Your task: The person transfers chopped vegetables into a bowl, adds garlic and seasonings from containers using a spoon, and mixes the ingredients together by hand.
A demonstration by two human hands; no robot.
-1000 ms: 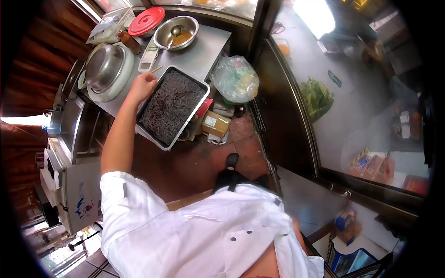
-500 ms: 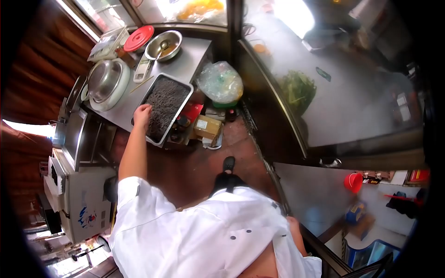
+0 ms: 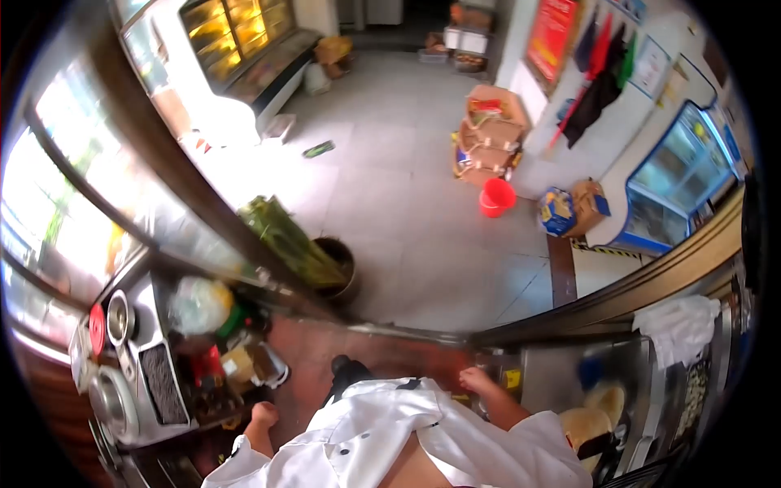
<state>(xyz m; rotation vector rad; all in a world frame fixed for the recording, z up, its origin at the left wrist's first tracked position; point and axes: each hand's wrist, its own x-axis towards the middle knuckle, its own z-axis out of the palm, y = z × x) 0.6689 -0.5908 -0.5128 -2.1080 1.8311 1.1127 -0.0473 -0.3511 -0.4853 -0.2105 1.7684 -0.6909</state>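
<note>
My left hand (image 3: 264,415) hangs beside the counter, its fingers loosely curled, and nothing shows in it. Nearest to it, at the counter's edge, lies a rectangular metal tray (image 3: 171,340) filled with dark, thin strands (image 3: 163,385); the hand is apart from it. My right hand (image 3: 476,380) is held out on the other side of my body, left of a steel worktop (image 3: 553,378). Its fingers look curled in too, with no object visible, though the hand is small and slightly blurred.
The counter also holds a steel bowl (image 3: 121,315), a red lid (image 3: 98,328) and a domed metal lid (image 3: 110,403). Boxes (image 3: 240,364) stand below. Ahead, past a raised sill (image 3: 390,329), are leafy greens (image 3: 289,240) and a red bucket (image 3: 496,198). A white cloth (image 3: 677,329) hangs right.
My left hand has left the strands in the tray and dropped to my side. My view has swung right, toward the doorway and tiled room. My right hand has come forward into clear view.
</note>
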